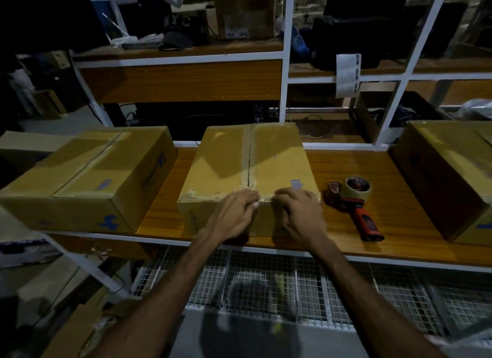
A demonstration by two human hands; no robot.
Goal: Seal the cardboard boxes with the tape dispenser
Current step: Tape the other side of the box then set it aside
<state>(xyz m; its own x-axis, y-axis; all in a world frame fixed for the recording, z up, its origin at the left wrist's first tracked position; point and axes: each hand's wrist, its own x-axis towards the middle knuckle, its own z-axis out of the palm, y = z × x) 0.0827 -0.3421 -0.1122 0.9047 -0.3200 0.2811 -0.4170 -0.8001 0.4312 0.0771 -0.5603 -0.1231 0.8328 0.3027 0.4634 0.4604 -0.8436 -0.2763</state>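
middle cardboard box (247, 168) centred on wooden shelf (346, 171), flaps closed, strip of tape (249, 155) along top seam from far edge to near edge. left hand (234, 213) flat on near top edge and front face of box, fingers extended and pressing tape end over the corner, nothing gripped. right hand (300, 213) just beside it, fingers spread and lightly bent, pressing same near edge, nothing gripped. fingertips of both hands close together at the seam. tape dispenser (354, 203) on shelf just right of middle box, apart from both hands, red handle toward the near edge, tape roll at far end. left cardboard box (87, 176) closed on shelf, angled. right cardboard box (447, 176) at right end of shelf, partly out of view.
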